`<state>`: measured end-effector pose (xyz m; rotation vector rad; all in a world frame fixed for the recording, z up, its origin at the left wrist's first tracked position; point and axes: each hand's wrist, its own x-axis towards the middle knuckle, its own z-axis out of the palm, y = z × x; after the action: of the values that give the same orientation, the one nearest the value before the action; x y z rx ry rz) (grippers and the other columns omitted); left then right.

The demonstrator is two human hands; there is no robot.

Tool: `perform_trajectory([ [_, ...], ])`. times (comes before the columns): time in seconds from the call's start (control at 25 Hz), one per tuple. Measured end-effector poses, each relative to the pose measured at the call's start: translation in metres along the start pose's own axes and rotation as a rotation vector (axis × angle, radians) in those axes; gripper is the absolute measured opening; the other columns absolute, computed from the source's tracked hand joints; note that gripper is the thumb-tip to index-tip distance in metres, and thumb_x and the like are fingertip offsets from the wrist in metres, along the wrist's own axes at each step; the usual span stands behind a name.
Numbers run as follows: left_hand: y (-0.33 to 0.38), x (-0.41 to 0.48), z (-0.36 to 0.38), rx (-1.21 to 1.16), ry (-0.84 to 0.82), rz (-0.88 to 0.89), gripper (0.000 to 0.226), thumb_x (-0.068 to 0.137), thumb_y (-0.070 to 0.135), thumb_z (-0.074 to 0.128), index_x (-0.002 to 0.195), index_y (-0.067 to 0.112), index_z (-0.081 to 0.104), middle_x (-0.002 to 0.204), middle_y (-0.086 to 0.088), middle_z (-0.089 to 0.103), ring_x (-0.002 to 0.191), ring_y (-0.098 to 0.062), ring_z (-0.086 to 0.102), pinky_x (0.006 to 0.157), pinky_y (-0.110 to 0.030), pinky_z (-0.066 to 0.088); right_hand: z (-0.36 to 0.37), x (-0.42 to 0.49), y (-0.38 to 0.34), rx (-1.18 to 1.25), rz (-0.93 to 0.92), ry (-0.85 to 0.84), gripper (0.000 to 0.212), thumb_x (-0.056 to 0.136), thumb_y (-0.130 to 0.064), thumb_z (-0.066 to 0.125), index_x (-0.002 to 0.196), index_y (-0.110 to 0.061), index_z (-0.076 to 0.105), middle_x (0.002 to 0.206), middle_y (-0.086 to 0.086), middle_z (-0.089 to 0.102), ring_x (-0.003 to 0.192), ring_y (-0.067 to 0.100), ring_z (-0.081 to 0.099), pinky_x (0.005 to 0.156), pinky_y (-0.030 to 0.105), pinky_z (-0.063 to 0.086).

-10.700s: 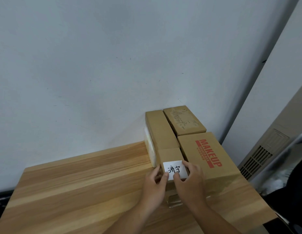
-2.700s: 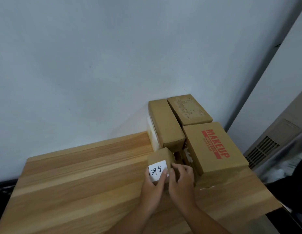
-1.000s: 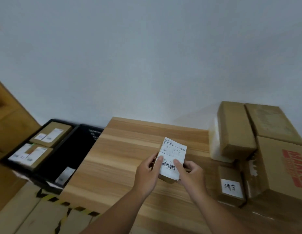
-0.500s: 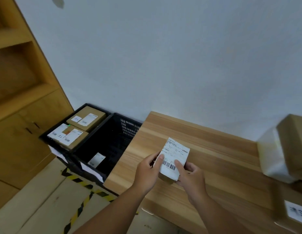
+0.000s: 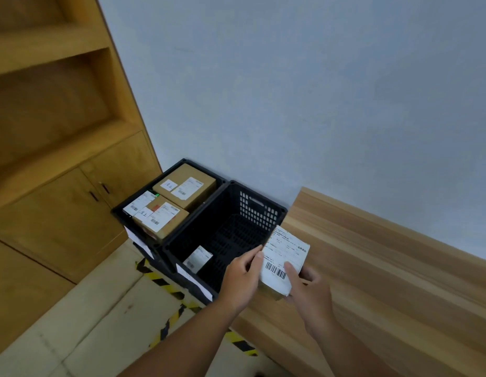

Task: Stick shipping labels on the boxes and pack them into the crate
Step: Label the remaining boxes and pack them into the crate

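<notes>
Left hand (image 5: 240, 280) and right hand (image 5: 311, 293) are both gripping a small cardboard box (image 5: 271, 294), thumbs on the white barcode label (image 5: 285, 257) covering its top. It's held over the left end of the wooden table (image 5: 372, 268), just beside the black crate (image 5: 259, 210), which has one labelled parcel (image 5: 197, 259) inside. Further left, a second crate (image 5: 117, 212) holds labelled boxes (image 5: 193, 176).
</notes>
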<state>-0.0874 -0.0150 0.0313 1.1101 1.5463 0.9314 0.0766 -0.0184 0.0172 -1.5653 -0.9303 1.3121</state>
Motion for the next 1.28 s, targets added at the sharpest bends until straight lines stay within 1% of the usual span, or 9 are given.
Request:
perform_trajectory([
  [0.08, 0.000, 0.021, -0.019, 0.015, 0.020, -0.042, 0.040, 0.102, 0.050, 0.050, 0.139, 0.038, 0.059, 0.119, 0.019, 0.070, 0.106, 0.004, 0.066, 0.093, -0.029, 0.058, 0.026, 0.019, -0.001, -0.022, 0.009, -0.015, 0.013, 0.089, -0.039, 0.073, 0.100, -0.031, 0.073, 0.086, -0.015, 0.078, 0.076, 0.008, 0.076, 0.065, 0.038, 0.065],
  [0.32, -0.001, 0.081, -0.087, 0.074, 0.001, -0.055, 0.037, 0.102, 0.044, 0.054, 0.137, 0.035, 0.063, 0.115, 0.021, 0.072, 0.101, 0.007, 0.067, 0.087, -0.024, 0.059, 0.100, 0.065, -0.012, -0.071, 0.030, -0.019, 0.015, 0.089, -0.038, 0.073, 0.098, -0.027, 0.072, 0.088, -0.012, 0.078, 0.080, 0.010, 0.076, 0.076, 0.045, 0.064],
  [0.48, -0.014, 0.137, -0.135, 0.078, -0.084, -0.052, 0.037, 0.102, 0.040, 0.056, 0.137, 0.033, 0.063, 0.115, 0.017, 0.073, 0.099, 0.005, 0.069, 0.082, -0.019, 0.058, 0.157, 0.096, -0.010, -0.060, 0.056, 0.024, 0.014, 0.089, -0.040, 0.073, 0.099, -0.030, 0.071, 0.091, -0.014, 0.078, 0.084, 0.007, 0.075, 0.078, 0.042, 0.064],
  [0.6, -0.029, 0.184, -0.178, 0.128, -0.199, -0.057, 0.037, 0.102, 0.039, 0.056, 0.139, 0.032, 0.061, 0.122, 0.015, 0.070, 0.104, 0.004, 0.067, 0.087, -0.022, 0.058, 0.210, 0.114, -0.002, -0.048, 0.106, 0.118, 0.017, 0.088, -0.043, 0.073, 0.101, -0.032, 0.070, 0.094, -0.011, 0.078, 0.085, 0.008, 0.075, 0.080, 0.043, 0.063],
  [0.72, -0.036, 0.224, -0.220, 0.195, -0.312, -0.046, 0.035, 0.102, 0.039, 0.056, 0.136, 0.033, 0.061, 0.116, 0.021, 0.069, 0.098, 0.008, 0.067, 0.078, -0.015, 0.056, 0.262, 0.120, -0.001, -0.005, 0.169, 0.203, 0.017, 0.087, -0.043, 0.074, 0.100, -0.033, 0.068, 0.097, -0.006, 0.077, 0.087, 0.012, 0.075, 0.079, 0.043, 0.063],
  [0.88, -0.035, 0.260, -0.254, 0.272, -0.399, -0.046, 0.039, 0.102, 0.038, 0.056, 0.139, 0.028, 0.059, 0.123, 0.013, 0.066, 0.108, -0.002, 0.065, 0.092, -0.029, 0.058, 0.305, 0.126, -0.009, 0.000, 0.184, 0.279, 0.022, 0.087, -0.044, 0.074, 0.104, -0.034, 0.068, 0.095, -0.009, 0.077, 0.082, 0.005, 0.075, 0.074, 0.035, 0.064],
  [0.96, -0.046, 0.274, -0.258, 0.310, -0.395, -0.020, 0.038, 0.102, 0.036, 0.057, 0.138, 0.025, 0.060, 0.123, 0.016, 0.060, 0.110, 0.000, 0.060, 0.092, -0.023, 0.055, 0.316, 0.137, -0.004, -0.018, 0.193, 0.289, 0.021, 0.087, -0.042, 0.075, 0.106, -0.036, 0.066, 0.096, -0.011, 0.075, 0.083, 0.003, 0.074, 0.073, 0.030, 0.063],
  [1.08, -0.082, 0.290, -0.254, 0.388, -0.364, -0.032, 0.037, 0.102, 0.034, 0.057, 0.138, 0.024, 0.059, 0.119, 0.019, 0.052, 0.107, 0.006, 0.057, 0.085, -0.012, 0.051, 0.328, 0.160, 0.032, -0.044, 0.238, 0.278, 0.022, 0.088, -0.037, 0.075, 0.108, -0.034, 0.067, 0.097, -0.011, 0.076, 0.084, 0.003, 0.074, 0.072, 0.028, 0.063],
  [1.28, -0.190, 0.331, -0.228, 0.535, -0.321, -0.112, 0.039, 0.104, 0.032, 0.051, 0.142, 0.024, 0.054, 0.126, 0.014, 0.053, 0.112, 0.000, 0.054, 0.092, -0.020, 0.049, 0.354, 0.216, 0.149, -0.067, 0.330, 0.238, 0.026, 0.090, -0.033, 0.074, 0.114, -0.026, 0.068, 0.099, -0.011, 0.075, 0.086, 0.003, 0.074, 0.079, 0.032, 0.062],
])
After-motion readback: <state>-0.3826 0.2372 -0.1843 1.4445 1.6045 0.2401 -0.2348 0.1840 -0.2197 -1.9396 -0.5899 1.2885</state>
